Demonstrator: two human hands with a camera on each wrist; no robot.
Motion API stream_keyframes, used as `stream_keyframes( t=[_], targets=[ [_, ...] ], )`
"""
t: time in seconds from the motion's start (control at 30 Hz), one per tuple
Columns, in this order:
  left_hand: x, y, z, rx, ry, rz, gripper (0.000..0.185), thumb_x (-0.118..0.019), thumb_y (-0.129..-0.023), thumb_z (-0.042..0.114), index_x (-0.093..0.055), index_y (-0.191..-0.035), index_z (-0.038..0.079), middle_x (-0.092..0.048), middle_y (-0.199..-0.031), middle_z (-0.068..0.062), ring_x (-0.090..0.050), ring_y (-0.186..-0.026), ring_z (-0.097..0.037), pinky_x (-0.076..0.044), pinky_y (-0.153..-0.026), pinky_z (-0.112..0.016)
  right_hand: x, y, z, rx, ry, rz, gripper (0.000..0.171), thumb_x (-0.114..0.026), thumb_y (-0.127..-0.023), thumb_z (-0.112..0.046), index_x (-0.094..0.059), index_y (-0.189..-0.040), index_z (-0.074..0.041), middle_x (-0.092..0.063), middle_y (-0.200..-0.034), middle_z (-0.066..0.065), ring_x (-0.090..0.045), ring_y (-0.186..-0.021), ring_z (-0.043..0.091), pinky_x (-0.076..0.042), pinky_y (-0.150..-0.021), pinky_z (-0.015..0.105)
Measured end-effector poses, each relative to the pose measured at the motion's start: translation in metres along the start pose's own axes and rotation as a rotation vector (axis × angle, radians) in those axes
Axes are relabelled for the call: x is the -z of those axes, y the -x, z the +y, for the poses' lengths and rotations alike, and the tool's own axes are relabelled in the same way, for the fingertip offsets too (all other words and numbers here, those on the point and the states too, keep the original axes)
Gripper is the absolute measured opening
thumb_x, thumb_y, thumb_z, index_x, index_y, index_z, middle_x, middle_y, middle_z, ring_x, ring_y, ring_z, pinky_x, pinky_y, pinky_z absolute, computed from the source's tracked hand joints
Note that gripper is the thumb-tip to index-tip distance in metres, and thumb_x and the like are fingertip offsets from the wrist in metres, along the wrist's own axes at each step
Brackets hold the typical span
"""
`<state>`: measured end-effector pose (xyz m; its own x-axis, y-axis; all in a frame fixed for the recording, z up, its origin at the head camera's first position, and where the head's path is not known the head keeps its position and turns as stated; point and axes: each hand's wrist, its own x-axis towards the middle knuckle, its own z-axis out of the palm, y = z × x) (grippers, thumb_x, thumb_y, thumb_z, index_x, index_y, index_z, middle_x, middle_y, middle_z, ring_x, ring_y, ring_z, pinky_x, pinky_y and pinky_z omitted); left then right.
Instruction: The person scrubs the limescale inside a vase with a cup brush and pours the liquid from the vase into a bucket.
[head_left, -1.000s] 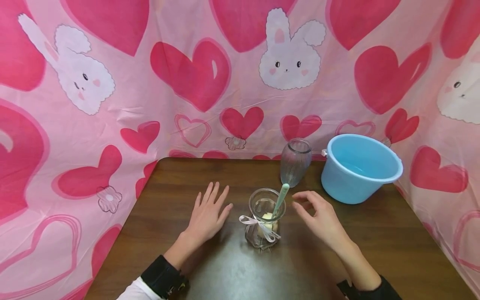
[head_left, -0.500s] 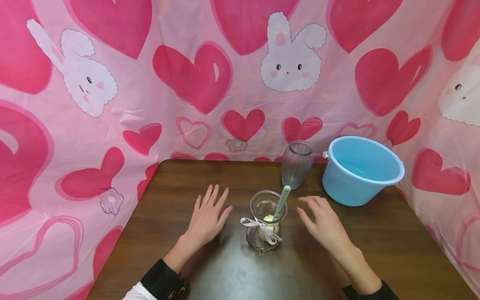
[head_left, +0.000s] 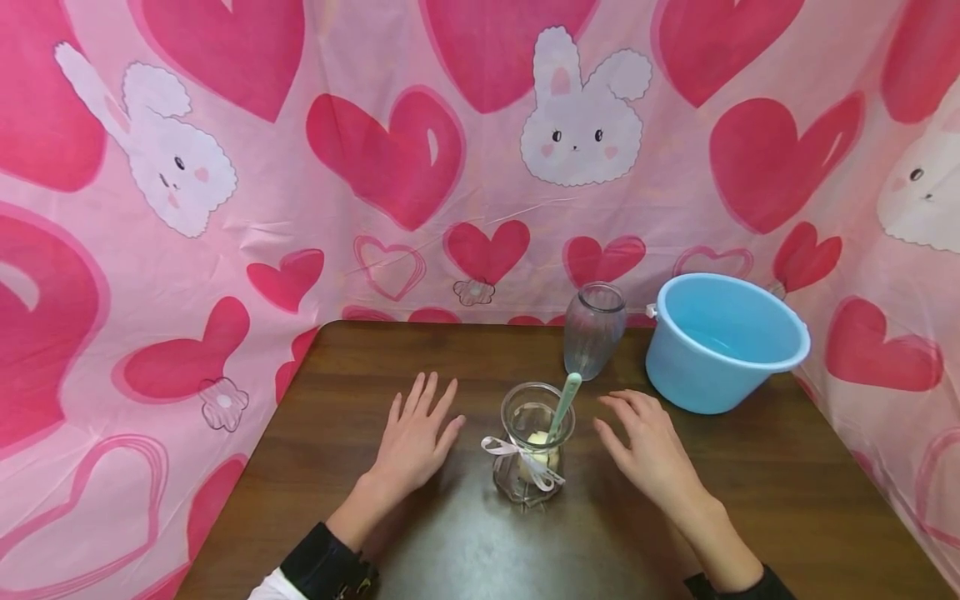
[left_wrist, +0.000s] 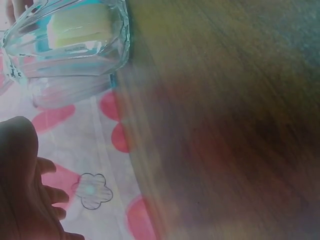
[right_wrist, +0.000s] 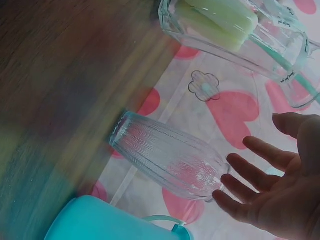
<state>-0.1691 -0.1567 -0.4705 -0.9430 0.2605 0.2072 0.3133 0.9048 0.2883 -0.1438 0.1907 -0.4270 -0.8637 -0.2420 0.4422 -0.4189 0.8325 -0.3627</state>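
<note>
- Head view: both hands lie flat on the dark wood tabletop, fingers straight and spread, holding nothing. The left hand sits just left of the small glass jar; the right hand sits just right of it, neither touching. The jar, near the front middle, wears a white ribbon, holds a pale yellow sponge, and a mint-green brush handle leans out of its mouth. To pick it up cleanly, I'd say grip the jar low on its body, below the ribbon, so the leaning handle isn't knocked.
- Left wrist view: the jar shows at the top left with the sponge inside; the left hand is only partly in frame, fingers loose and empty.
- Right wrist view: the right hand is spread open, empty. The ribbed glass vase and blue plastic basin stand beyond it; the jar is alongside.
- Surroundings: pink cloth printed with hearts and bunnies drapes round the tabletop on three sides.
</note>
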Motion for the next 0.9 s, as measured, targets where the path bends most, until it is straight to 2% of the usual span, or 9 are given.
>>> stream_keyframes(
  t=[0.3,0.43,0.57,0.7,0.8,0.9],
  targets=[
    [0.002,0.002,0.002,-0.020,-0.045,0.027,0.065,-0.049,-0.107,0.051,-0.037,-0.163,0.021,-0.023,-0.171,-0.017,-0.013,-0.160,-0.033,-0.016,-0.123,-0.066,0.002,0.002,0.003,-0.022,0.008,-0.015,0.031,-0.078,-0.093,-0.015,-0.071,-0.119,0.000,-0.065,-0.124,0.022,-0.053,-0.123,0.043,-0.043,-0.102,0.064],
    [0.005,0.002,0.005,-0.023,-0.004,0.031,0.070,-0.051,-0.106,0.053,-0.034,-0.164,0.018,-0.023,-0.171,-0.017,-0.014,-0.160,-0.034,-0.017,-0.123,-0.066,0.003,0.002,0.007,-0.003,0.003,0.026,0.030,-0.078,-0.092,-0.013,-0.071,-0.118,0.001,-0.066,-0.122,0.023,-0.054,-0.121,0.045,-0.043,-0.101,0.065],
    [0.007,0.001,0.010,-0.039,0.160,0.056,0.084,-0.057,-0.102,0.057,-0.027,-0.165,0.011,-0.028,-0.169,-0.018,-0.023,-0.157,-0.036,-0.024,-0.121,-0.065,0.006,0.001,0.009,0.026,-0.014,0.074,0.029,-0.079,-0.091,-0.011,-0.071,-0.116,0.002,-0.067,-0.120,0.024,-0.056,-0.118,0.047,-0.044,-0.099,0.066],
    [0.009,0.001,0.023,-0.122,0.426,0.053,0.092,-0.070,-0.095,0.052,-0.024,-0.166,0.015,-0.037,-0.166,-0.012,-0.034,-0.152,-0.033,-0.035,-0.117,-0.062,0.014,-0.006,0.006,0.025,-0.067,0.084,0.029,-0.076,-0.093,-0.010,-0.070,-0.119,0.000,-0.068,-0.120,0.020,-0.058,-0.116,0.043,-0.047,-0.097,0.063],
    [0.008,0.000,0.036,-0.187,0.591,0.013,0.101,-0.080,-0.088,0.048,-0.023,-0.166,0.019,-0.041,-0.163,-0.008,-0.038,-0.150,-0.030,-0.038,-0.115,-0.062,0.021,-0.013,-0.002,0.017,-0.138,0.096,0.028,-0.074,-0.096,-0.009,-0.070,-0.122,-0.003,-0.069,-0.118,0.013,-0.063,-0.108,0.032,-0.054,-0.090,0.054],
    [0.001,-0.001,0.049,-0.214,0.705,-0.015,0.108,-0.087,-0.081,0.045,-0.026,-0.165,0.016,-0.045,-0.160,-0.010,-0.040,-0.148,-0.030,-0.038,-0.115,-0.061,0.027,-0.019,-0.014,0.018,-0.227,0.102,0.026,-0.071,-0.098,-0.010,-0.070,-0.124,-0.007,-0.069,-0.112,0.004,-0.063,-0.095,0.019,-0.058,-0.075,0.038]
  ],
)
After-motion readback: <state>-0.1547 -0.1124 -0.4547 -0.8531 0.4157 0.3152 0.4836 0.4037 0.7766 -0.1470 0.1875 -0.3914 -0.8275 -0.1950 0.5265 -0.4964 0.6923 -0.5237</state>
